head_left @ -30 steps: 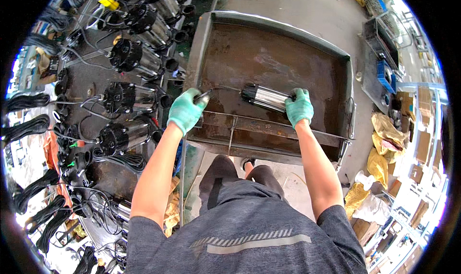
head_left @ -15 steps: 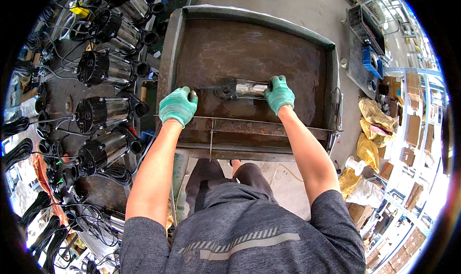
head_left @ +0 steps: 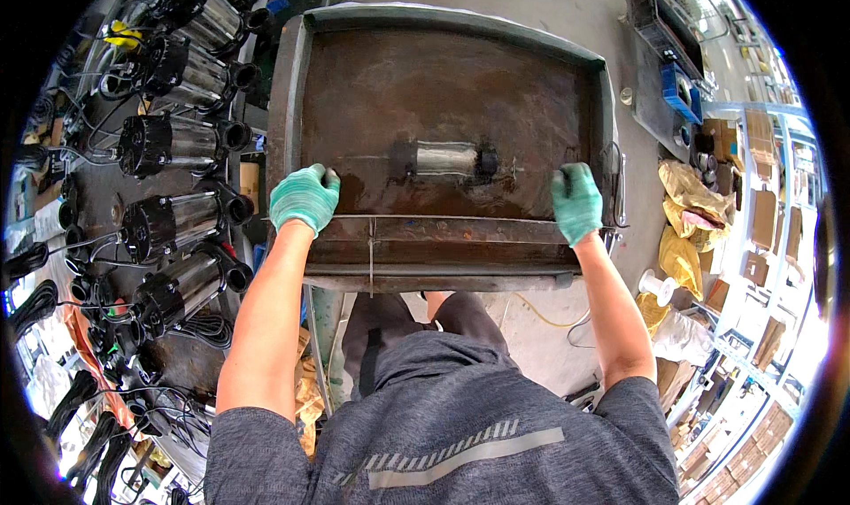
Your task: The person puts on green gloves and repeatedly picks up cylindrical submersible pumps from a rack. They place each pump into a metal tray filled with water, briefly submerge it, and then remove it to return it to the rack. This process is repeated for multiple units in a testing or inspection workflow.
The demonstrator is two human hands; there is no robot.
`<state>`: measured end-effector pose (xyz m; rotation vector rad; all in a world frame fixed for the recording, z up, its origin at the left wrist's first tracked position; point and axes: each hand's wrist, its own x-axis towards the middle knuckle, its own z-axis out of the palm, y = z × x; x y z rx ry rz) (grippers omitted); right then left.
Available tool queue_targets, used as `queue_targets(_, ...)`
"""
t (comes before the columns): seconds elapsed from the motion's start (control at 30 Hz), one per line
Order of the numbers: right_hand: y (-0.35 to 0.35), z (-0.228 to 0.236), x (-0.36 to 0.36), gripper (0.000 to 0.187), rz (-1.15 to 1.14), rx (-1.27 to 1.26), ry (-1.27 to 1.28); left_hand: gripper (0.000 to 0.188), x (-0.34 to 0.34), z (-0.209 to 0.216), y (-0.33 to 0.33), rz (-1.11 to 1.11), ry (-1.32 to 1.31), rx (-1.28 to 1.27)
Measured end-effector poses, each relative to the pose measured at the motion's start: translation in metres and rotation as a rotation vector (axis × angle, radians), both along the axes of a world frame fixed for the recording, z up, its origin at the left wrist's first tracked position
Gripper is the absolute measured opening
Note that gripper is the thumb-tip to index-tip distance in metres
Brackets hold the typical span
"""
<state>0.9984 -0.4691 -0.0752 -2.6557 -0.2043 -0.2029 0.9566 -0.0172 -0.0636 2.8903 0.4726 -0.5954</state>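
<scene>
A pump-like cylinder (head_left: 445, 158), shiny metal with black ends, lies lengthwise in a wide, shallow metal tank (head_left: 292, 107). Its outline is blurred, as if under brown water. My left hand (head_left: 304, 197), in a green glove, is over the tank's left side, fingers curled; what they hold, if anything, is hidden. A thin pale line runs between that hand and the cylinder's left end. Well right of the cylinder is my right hand (head_left: 578, 202), also green-gloved, near the tank's right wall. Its fingers are curled and slightly blurred, and their contents cannot be made out. Neither hand touches the cylinder.
Several similar metal-and-black pumps (head_left: 181, 145) with coiled black cables stand on a bench at left. A crossbar (head_left: 460, 231) spans the tank's near part. At right are a blue crate (head_left: 680, 93), yellow sacks (head_left: 682, 248), a white spool (head_left: 656, 286) and shelves with cartons.
My right hand has let go of the cylinder's right end and moved right, toward the tank's side wall. The cylinder now looks more blurred. My left hand stays near the left side.
</scene>
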Motion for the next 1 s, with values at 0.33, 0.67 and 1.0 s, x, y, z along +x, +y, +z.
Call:
queue_targets(0.33,-0.056,-0.044,0.002,0.042,-0.324,-0.080,0.204,0.040,-0.001,-0.008,-0.002,0.004,-0.040,0.049)
queue_targets(0.67,-0.047,-0.028,0.011,0.050,-0.343,-0.216,0.482,0.041,-0.001,-0.012,-0.006,0.016,-0.076,0.067)
queue_targets(1.0,-0.050,-0.033,0.012,0.052,-0.321,-0.217,0.486,0.040,-0.001,-0.014,-0.008,0.014,-0.085,0.092)
